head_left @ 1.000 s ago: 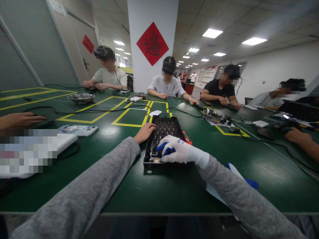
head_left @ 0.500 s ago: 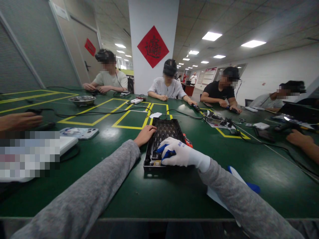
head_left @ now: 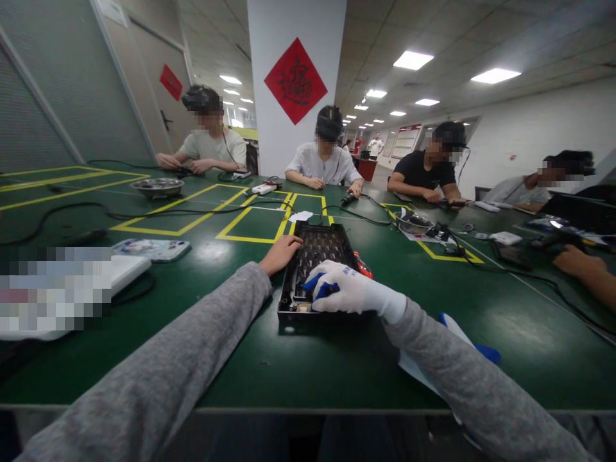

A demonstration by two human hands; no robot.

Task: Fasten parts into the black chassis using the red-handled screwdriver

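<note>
A shallow black rectangular case (head_left: 308, 317) lies on the green table in front of me, its long side pointing away. Inside it is a dark panel (head_left: 323, 247) with rows of small shiny pieces. My left hand (head_left: 280, 255), bare, grips the case's far left edge, fingers bent over the rim. My right hand (head_left: 339, 287), in a white glove with blue fingertips, reaches into the near end with thumb and fingers drawn together; what lies between them is hidden. A small yellowish part (head_left: 303, 308) shows in the near corner beside it.
A red-and-black object (head_left: 363, 264) sits right of the case. Another blue-and-white glove (head_left: 466, 340) lies partly under my right forearm. At left are a phone (head_left: 151, 249) and a white device (head_left: 129, 273); farther off, a metal bowl (head_left: 158, 187), cables and several people.
The view has shifted slightly. Another person's hand at the far left has left the picture. The person opposite has moved a dark tool leftward. My hands stay almost where they were.
</note>
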